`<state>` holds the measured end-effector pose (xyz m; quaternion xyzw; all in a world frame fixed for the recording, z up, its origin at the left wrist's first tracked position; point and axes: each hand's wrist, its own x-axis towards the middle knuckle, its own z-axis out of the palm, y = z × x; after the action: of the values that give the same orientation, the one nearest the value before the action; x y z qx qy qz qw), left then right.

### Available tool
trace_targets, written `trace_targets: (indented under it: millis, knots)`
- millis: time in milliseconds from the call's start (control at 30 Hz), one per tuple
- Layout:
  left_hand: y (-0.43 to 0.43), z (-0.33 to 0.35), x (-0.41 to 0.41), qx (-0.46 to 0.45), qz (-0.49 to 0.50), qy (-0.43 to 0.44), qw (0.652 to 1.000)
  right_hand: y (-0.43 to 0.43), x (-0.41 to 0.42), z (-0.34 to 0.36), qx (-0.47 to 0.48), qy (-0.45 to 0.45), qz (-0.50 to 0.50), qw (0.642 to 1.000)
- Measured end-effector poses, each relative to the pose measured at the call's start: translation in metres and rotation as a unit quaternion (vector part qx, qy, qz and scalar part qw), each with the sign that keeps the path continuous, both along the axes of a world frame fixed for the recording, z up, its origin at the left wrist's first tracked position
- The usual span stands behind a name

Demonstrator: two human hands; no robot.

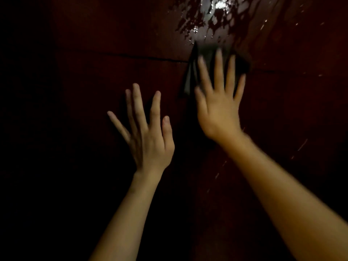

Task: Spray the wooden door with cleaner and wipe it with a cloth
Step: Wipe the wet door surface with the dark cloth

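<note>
— Dark wood: count?
— One dark reddish-brown wooden door [84, 81], one dark folded cloth [189, 80], two hands.
— Fingers?
— Right hand [218, 110] spread flat, pressing cloth to door, mid-panel. Left hand [150, 140] splayed, holding nothing. Door glossy, wet streaks [207, 21] above cloth.

Left forearm [128, 213] and right forearm [278, 185] are showing bare from wrist down to frame edge. Left hand [150, 146] and right hand [219, 113] are showing bare too: slender fingers, short nails. Right hand is reading motion-blurred, left sharper.
</note>
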<state>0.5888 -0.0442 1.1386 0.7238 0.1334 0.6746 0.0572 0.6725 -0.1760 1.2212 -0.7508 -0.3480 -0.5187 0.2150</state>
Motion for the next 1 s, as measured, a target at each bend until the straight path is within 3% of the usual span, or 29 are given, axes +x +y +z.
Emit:
trace_targets:
  millis: [67,133,233,333,433,500,567,733,833,900,1000]
  knots:
    - [-0.005,0.001,0.008,-0.013,0.036,0.004,0.999,-0.004,0.008,0.040,-0.003,-0.030,-0.031,0.999]
    - [-0.005,-0.003,0.013,-0.002,0.051,0.007,0.999,-0.010,0.011,0.019,-0.022,-0.054,-0.052,0.997]
    - [-0.002,-0.005,0.017,0.008,0.039,-0.024,0.999,-0.016,0.006,-0.103,-0.065,-0.020,-0.044,0.997]
    - [-0.010,-0.005,0.018,-0.026,-0.049,-0.083,0.995,-0.027,-0.002,-0.238,-0.100,0.056,-0.041,0.993]
    - [-0.034,-0.012,0.025,-0.014,-0.066,-0.051,0.996,-0.044,-0.001,-0.293,-0.161,0.072,-0.023,0.984]
    - [-0.047,-0.027,0.032,-0.004,-0.040,-0.012,0.999,-0.051,0.006,-0.283,-0.170,0.078,-0.008,0.982]
    - [-0.057,-0.038,0.039,-0.016,-0.028,0.000,0.999,-0.054,0.014,-0.239,-0.116,0.071,0.012,0.991]
    - [-0.079,-0.040,0.052,-0.071,0.013,-0.011,0.997,-0.062,0.044,-0.026,0.043,0.018,-0.002,0.999]
    - [-0.098,-0.023,0.064,-0.090,-0.003,-0.037,0.995,-0.067,0.055,0.053,0.029,-0.038,-0.041,0.998]
    - [-0.106,-0.016,0.073,-0.082,-0.008,-0.047,0.995,-0.074,0.059,0.042,0.014,-0.060,-0.054,0.997]
    - [-0.109,-0.024,0.080,-0.076,0.003,-0.054,0.996,-0.088,0.058,-0.065,-0.011,-0.019,-0.047,0.999]
